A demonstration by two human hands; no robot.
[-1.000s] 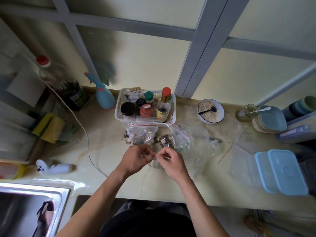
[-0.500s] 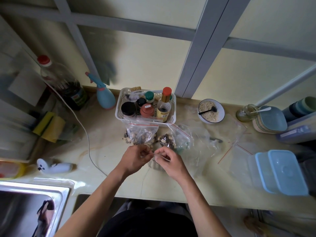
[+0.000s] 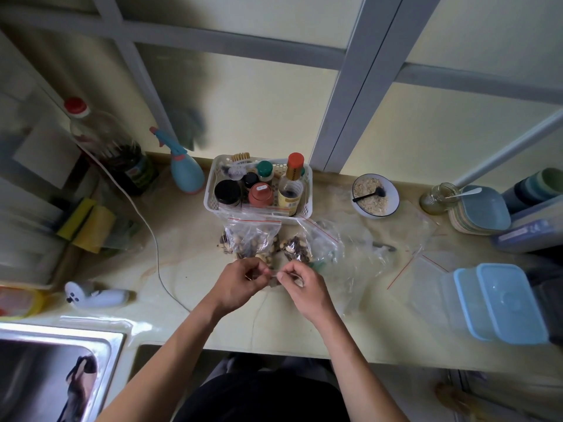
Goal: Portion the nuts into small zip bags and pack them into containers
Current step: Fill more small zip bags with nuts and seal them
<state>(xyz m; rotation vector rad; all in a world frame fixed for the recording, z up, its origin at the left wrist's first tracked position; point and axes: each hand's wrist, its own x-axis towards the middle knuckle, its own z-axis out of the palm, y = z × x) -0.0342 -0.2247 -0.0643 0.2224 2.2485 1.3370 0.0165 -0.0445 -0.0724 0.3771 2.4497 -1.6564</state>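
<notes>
Where the glossy, cream marbled desk (image 3: 189,269) meets a pale yellow wall, a perforated white basket (image 3: 307,190) holds jars. Crinkled clear zip bags of nuts (image 3: 253,242) lie just before it; smooth blue-lidded containers (image 3: 499,303) sit right. Left hand (image 3: 240,284) and right hand (image 3: 304,287) pinch a small bag's top (image 3: 275,274) between them.

A pale yellow wall (image 3: 268,111) with grey frame bars (image 3: 350,86) backs the beige countertop (image 3: 189,257).

Both forearms bare, no sleeves showing; left hand (image 3: 240,284) and right hand (image 3: 304,289) ungloved
</notes>
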